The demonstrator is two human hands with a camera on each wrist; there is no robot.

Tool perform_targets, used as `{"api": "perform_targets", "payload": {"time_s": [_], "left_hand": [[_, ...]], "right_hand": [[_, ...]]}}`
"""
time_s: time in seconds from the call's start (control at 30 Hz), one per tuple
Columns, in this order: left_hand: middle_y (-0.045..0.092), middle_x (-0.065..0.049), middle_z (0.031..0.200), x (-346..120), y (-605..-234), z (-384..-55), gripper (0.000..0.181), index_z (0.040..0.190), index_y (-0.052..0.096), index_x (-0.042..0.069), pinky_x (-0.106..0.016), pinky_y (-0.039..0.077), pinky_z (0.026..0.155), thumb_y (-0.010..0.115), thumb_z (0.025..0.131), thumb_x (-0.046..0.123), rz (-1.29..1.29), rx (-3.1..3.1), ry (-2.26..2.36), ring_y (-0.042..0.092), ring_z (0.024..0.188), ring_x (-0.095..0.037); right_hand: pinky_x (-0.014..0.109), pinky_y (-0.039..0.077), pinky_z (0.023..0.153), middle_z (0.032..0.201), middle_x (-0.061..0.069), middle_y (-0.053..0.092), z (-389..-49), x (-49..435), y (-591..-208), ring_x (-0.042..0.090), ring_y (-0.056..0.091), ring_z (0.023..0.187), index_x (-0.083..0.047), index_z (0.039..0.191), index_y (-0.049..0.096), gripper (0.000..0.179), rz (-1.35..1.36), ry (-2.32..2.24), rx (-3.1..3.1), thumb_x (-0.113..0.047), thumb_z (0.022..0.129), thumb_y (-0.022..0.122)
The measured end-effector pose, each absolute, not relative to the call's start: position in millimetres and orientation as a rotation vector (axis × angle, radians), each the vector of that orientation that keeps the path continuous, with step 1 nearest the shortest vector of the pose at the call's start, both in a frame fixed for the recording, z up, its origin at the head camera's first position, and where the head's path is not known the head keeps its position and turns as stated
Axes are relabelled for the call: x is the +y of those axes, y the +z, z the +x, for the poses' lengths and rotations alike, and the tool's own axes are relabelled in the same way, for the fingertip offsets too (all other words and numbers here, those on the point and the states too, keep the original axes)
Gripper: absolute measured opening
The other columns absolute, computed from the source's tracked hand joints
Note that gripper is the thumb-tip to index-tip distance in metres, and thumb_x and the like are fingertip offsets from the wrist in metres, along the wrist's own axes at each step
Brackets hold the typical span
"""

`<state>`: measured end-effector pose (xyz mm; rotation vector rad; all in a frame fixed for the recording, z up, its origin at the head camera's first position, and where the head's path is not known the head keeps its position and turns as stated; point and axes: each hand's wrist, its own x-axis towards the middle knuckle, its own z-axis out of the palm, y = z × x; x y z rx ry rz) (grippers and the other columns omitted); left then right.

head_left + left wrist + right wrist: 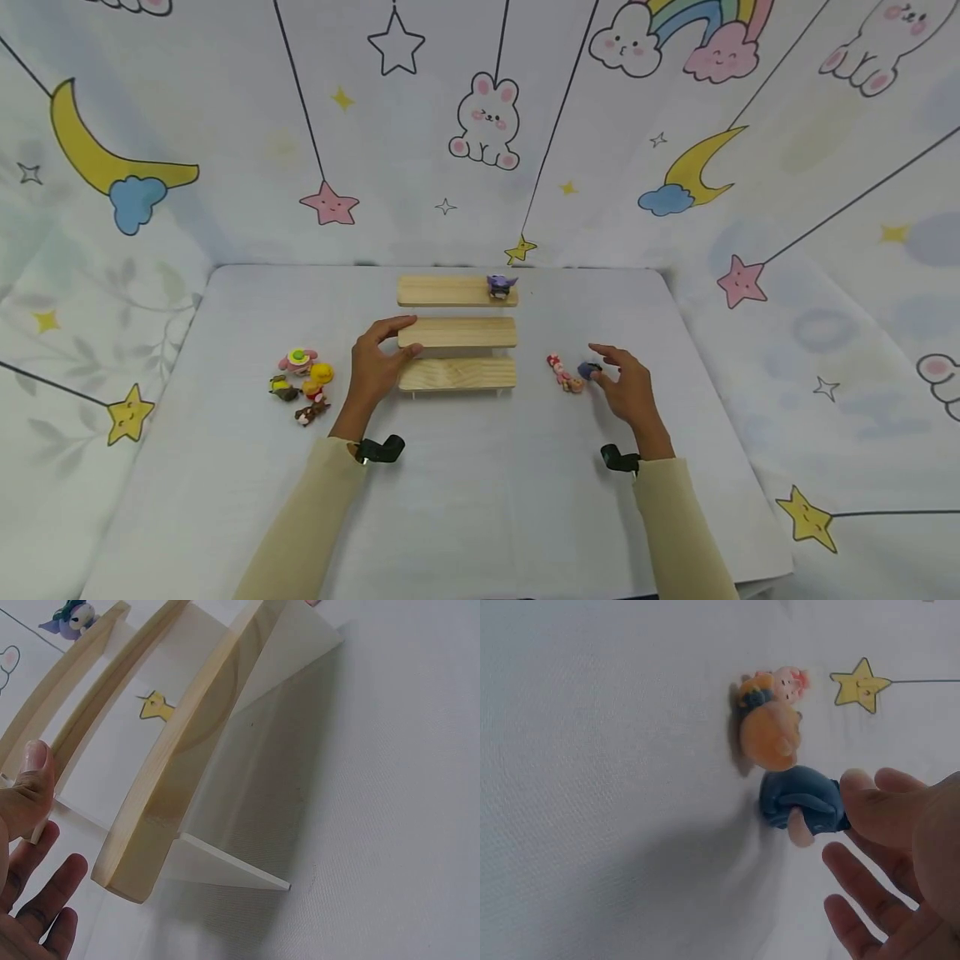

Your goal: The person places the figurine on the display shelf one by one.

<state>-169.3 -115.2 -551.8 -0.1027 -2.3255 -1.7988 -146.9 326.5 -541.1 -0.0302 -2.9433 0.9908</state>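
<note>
A three-tier wooden display shelf (457, 375) with white supports stands mid-table. At its left end my left hand (377, 362) grips the middle tier, the thumb (35, 761) on the near side and fingers around the end. A small dark blue toy figurine (801, 799) is pinched by my right hand (628, 392), thumb against one end of it; part of its far side is hidden by the fingers. Right beside it lie an orange-brown round-headed figurine (769, 735) and a pink-and-white one (555, 364). A purple figurine (499, 287) sits at the right end of the top tier.
Left of the shelf lies a cluster of several small figurines: a pink one with a green-yellow top (298, 360), a yellow one (321, 372) and a brown one (311, 412) among them. A patterned cloth backdrop (420, 225) rises behind the white table (465, 500).
</note>
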Motion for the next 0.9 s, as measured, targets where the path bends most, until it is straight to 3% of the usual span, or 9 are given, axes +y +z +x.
{"api": "perform_targets", "payload": {"time_s": [0.37,0.67,0.9], "left_hand": [[0.071,-0.005,0.139,-115,-552,-169,0.047,0.134,0.075,0.021,-0.053,0.041,0.121,0.088,0.088,0.024,-0.085,-2.337,-1.797,0.064,0.128,-0.029],[0.07,-0.004,0.14,-115,-550,-169,0.047,0.135,0.075,0.022,-0.052,0.04,0.121,0.087,0.089,0.023,-0.085,-2.349,-1.785,0.063,0.129,-0.028],[0.07,-0.005,0.14,-115,-550,-168,0.047,0.135,0.075,0.022,-0.053,0.04,0.121,0.086,0.089,0.022,-0.085,-2.343,-1.79,0.063,0.129,-0.029]], "right_hand": [[0.056,0.055,0.102,0.133,0.021,0.069,-148,321,-558,0.039,0.068,0.117,-0.009,0.133,0.072,0.032,-0.158,1.014,-2.918,-0.004,0.102,0.07],[0.048,0.06,0.085,0.129,0.02,0.069,-146,316,-555,0.035,0.072,0.103,-0.013,0.145,0.066,0.055,-0.061,0.924,-2.906,-0.007,0.093,0.082],[0.056,0.06,0.093,0.142,0.018,0.065,-145,325,-553,0.039,0.071,0.113,-0.018,0.144,0.068,0.054,0.017,0.958,-2.888,0.002,0.095,0.077]]}}
